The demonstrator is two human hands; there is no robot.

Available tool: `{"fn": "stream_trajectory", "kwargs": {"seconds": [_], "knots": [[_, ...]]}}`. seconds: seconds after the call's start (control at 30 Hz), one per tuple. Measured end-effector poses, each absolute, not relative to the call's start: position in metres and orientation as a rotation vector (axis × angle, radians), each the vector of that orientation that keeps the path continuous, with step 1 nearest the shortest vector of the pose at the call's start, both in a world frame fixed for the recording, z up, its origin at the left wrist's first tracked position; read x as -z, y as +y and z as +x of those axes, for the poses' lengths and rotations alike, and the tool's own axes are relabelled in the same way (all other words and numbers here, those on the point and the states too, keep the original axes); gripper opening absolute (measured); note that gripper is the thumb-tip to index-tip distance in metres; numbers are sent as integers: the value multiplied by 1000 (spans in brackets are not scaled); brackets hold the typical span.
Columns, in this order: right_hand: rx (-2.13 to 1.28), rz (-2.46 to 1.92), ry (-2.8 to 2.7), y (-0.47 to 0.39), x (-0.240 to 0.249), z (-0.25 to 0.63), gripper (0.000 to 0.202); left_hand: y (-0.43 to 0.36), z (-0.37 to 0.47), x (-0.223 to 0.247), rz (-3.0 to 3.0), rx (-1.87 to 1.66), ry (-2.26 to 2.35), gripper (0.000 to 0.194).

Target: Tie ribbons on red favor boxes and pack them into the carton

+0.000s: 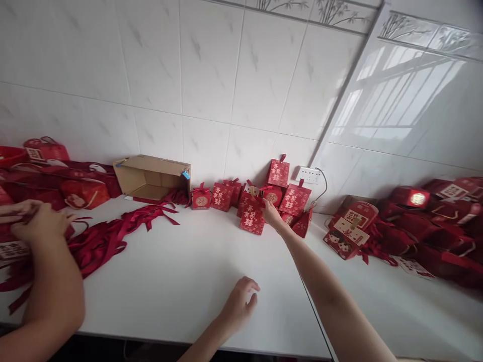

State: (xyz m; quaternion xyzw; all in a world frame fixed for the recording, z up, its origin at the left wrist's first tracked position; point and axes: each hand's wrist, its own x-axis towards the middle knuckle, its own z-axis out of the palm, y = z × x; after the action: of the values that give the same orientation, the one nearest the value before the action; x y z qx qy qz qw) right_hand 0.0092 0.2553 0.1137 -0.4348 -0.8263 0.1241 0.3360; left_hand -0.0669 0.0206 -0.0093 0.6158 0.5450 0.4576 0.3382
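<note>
Boxes in red crowd the counter's far left corner, where another person's hands work close together, their hold unclear. Beside them, dark red ribbons spread in a tangled strip from the left edge toward an open cardboard carton by the tiled wall.

Right of the carton, small red gift boxes with ribbon tops stand in a row near the back edge, the last few clustered and partly stacked below a wall socket.

The left hand is above the near part of the counter, not far from its front edge, holding nothing, fingers loosely bent and thumb apart. Well ahead of it, the front red box with white characters lies at the fingers of the right hand, which pinch near its upper right; the exact grip is partly hidden.

White surface stretches from the ribbons to the right forearm and from the row to the front edge, giving the left hand room sideways and forward. The right forearm crosses a dark seam in the counter. Farther right, a decorated box sits before a heap of red packages against the wall.
</note>
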Motion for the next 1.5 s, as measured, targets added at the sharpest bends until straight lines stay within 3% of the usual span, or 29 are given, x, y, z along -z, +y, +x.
{"fn": "stream_trajectory", "kwargs": {"seconds": [0.13,0.23,0.4,0.6,0.7,0.87,1.07,1.2,1.27,1.5], "knots": [[-318,-1086,-2127,243,-98,4,30,8,-97,5,1403,-1182,1453,27],[-293,-1034,-2131,205,-96,13,26,9,-131,-11,1357,-1433,1629,35],[-364,-918,-2153,110,-93,21,24,23,-159,-51,1649,-1639,1637,48],[-507,-854,-2096,39,-76,15,35,21,-145,-67,1609,-1612,1428,21],[-502,-862,-2083,35,-73,15,35,17,-146,-76,1806,-1540,1476,8],[-502,-833,-2085,43,-74,15,36,21,-153,-91,2169,-1396,1399,12],[-530,-833,-2044,43,-74,10,22,25,-154,-94,2092,-1290,1402,6],[-518,-841,-1942,42,-69,5,17,29,-154,-98,1954,-1203,1388,13],[-509,-838,-1900,43,-66,3,14,31,-155,-100,2067,-1176,1341,9],[-510,-826,-1852,44,-60,-2,12,30,-156,-97,2241,-1261,1308,23]]}}
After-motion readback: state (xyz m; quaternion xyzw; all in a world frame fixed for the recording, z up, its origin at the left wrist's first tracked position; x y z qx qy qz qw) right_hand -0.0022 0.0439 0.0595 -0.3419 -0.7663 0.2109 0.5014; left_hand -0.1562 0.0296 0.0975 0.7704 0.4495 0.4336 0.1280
